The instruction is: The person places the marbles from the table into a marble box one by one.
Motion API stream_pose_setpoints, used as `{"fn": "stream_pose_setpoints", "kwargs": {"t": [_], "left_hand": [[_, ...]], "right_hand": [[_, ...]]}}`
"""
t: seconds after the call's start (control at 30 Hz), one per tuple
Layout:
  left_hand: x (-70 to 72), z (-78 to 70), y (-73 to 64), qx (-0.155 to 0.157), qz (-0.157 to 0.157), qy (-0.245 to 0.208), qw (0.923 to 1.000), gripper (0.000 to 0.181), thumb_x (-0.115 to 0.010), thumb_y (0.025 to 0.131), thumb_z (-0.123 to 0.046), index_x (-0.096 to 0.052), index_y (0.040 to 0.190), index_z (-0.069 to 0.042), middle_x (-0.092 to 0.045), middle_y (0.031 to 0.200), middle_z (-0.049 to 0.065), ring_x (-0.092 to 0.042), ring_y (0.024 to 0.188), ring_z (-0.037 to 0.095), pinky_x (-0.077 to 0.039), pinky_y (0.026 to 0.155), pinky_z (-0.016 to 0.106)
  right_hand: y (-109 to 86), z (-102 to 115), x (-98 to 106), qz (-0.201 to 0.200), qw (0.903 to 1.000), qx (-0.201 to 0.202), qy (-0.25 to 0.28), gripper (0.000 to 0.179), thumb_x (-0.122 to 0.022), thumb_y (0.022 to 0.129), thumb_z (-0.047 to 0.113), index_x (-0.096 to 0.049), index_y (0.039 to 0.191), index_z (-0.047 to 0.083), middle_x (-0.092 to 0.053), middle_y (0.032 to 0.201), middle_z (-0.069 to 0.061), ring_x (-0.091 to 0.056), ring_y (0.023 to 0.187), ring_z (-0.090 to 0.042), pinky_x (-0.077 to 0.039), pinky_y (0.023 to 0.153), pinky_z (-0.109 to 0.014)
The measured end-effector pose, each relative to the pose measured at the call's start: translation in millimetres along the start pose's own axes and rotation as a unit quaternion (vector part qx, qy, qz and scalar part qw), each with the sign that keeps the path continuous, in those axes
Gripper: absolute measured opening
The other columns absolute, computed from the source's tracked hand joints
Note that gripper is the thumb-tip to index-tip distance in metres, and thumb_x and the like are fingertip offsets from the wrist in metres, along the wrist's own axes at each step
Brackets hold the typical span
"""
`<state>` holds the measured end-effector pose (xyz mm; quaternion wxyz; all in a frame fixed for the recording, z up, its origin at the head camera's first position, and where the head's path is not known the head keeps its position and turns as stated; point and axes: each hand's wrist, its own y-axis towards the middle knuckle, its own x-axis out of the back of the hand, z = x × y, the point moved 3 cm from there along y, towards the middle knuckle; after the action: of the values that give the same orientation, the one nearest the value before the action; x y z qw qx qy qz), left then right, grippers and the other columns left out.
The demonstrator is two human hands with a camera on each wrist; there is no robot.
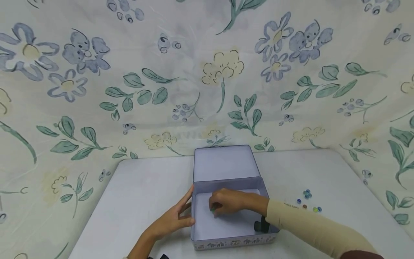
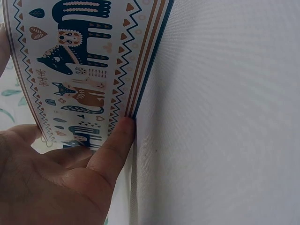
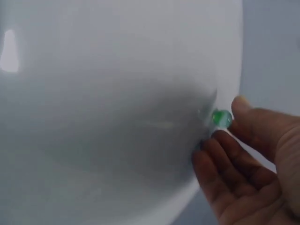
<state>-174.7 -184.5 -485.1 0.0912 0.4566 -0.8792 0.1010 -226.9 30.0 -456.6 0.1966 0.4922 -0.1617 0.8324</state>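
Observation:
A shallow rectangular tin box [image 1: 226, 230] stands on the table with its hinged lid [image 1: 226, 163] tipped back. My left hand [image 1: 171, 219] rests against the tin's left side, thumb near the rim and fingers spread along the wall. The left wrist view shows this left hand [image 2: 61, 178] touching the printed outer wall [image 2: 77, 61], decorated with animals. Inside the tin, my right hand [image 1: 228, 201] is low over the floor. In the right wrist view, that hand [image 3: 253, 164] pinches a clear and green glass marble [image 3: 221, 118] between thumb and fingers, close to the pale tin floor.
Right of the tin, several marbles lie on the white table [image 1: 155, 180]: a blue-green cluster [image 1: 307, 194], a blue one [image 1: 299, 201], a brown one [image 1: 305, 207] and a yellow-green one [image 1: 315, 209]. A dark wrist device [image 1: 262, 226] hangs over the tin's front right. Flowered cloth [image 1: 194, 72] surrounds the table.

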Motion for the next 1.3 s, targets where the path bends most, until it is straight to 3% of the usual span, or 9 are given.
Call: {"fn": "stream_pose_setpoints", "kwargs": {"t": [0.17, 0.3, 0.53, 0.67, 0.77, 0.9, 1.3], "left_hand": [[-0.5, 1.1, -0.6, 0.006, 0.002, -0.005, 1.0000, 0.096, -0.069, 0.094, -0.036, 0.000, 0.161, -0.036, 0.007, 0.169, 0.015, -0.013, 0.146, 0.060, -0.038, 0.114, 0.061], [-0.7, 1.1, -0.8, 0.003, 0.002, -0.003, 1.0000, 0.097, -0.069, 0.094, -0.035, 0.001, 0.161, -0.034, 0.007, 0.169, 0.015, -0.013, 0.146, 0.062, -0.037, 0.113, 0.062], [-0.7, -0.1, 1.0, -0.006, 0.002, 0.001, 1.0000, 0.096, -0.070, 0.094, -0.035, -0.001, 0.161, -0.037, 0.005, 0.169, 0.015, -0.013, 0.145, 0.062, -0.037, 0.113, 0.063], [-0.6, -0.7, 1.7, -0.008, 0.006, 0.001, 1.0000, 0.097, -0.070, 0.094, -0.035, 0.000, 0.161, -0.037, 0.006, 0.169, 0.015, -0.013, 0.145, 0.061, -0.038, 0.113, 0.062], [-0.4, -1.5, 1.9, -0.006, 0.005, 0.002, 1.0000, 0.097, -0.070, 0.093, -0.035, -0.001, 0.161, -0.036, 0.006, 0.169, 0.014, -0.013, 0.146, 0.061, -0.037, 0.113, 0.062], [-0.2, -2.2, 1.9, -0.010, 0.005, 0.001, 0.9999, 0.097, -0.070, 0.094, -0.034, -0.001, 0.161, -0.035, 0.006, 0.169, 0.013, -0.013, 0.145, 0.061, -0.036, 0.113, 0.064], [-0.6, -1.9, -0.3, -0.010, 0.002, -0.003, 0.9999, 0.096, -0.070, 0.094, -0.032, 0.000, 0.161, -0.034, 0.007, 0.169, 0.014, -0.013, 0.146, 0.061, -0.037, 0.113, 0.062]], "right_hand": [[-7.9, 6, 14, -0.015, 0.9997, -0.006, 0.017, 0.016, -0.076, 0.090, 0.017, -0.074, 0.103, 0.007, -0.071, 0.092, 0.002, -0.056, 0.078, 0.005, -0.050, 0.073, -0.009], [-23.2, 9, 37, -0.043, 0.9979, 0.004, 0.049, 0.019, -0.073, 0.092, 0.016, -0.073, 0.108, 0.006, -0.073, 0.099, -0.004, -0.059, 0.083, 0.002, -0.053, 0.076, -0.012], [-68.5, 9, 80, -0.102, 0.9903, 0.008, 0.094, 0.018, -0.072, 0.092, 0.016, -0.072, 0.110, 0.011, -0.072, 0.102, 0.003, -0.065, 0.092, -0.001, -0.057, 0.082, -0.018], [-100.2, 1, 96, -0.163, 0.9825, -0.004, 0.090, 0.016, -0.072, 0.093, 0.017, -0.072, 0.108, 0.014, -0.073, 0.101, 0.002, -0.066, 0.092, -0.003, -0.058, 0.079, -0.021], [-123.7, -9, 104, -0.218, 0.9735, -0.014, 0.068, 0.013, -0.072, 0.093, 0.016, -0.072, 0.106, 0.015, -0.073, 0.098, 0.005, -0.065, 0.089, -0.002, -0.058, 0.076, -0.022], [-151.9, -22, 112, -0.261, 0.9629, -0.042, 0.055, 0.014, -0.072, 0.092, 0.013, -0.073, 0.106, 0.016, -0.072, 0.097, 0.008, -0.064, 0.086, 0.000, -0.058, 0.076, -0.021], [-217.4, -49, 113, -0.300, 0.9476, -0.104, 0.038, 0.018, -0.071, 0.092, 0.008, -0.071, 0.107, 0.018, -0.072, 0.099, 0.007, -0.066, 0.086, 0.001, -0.057, 0.075, -0.017]]}}
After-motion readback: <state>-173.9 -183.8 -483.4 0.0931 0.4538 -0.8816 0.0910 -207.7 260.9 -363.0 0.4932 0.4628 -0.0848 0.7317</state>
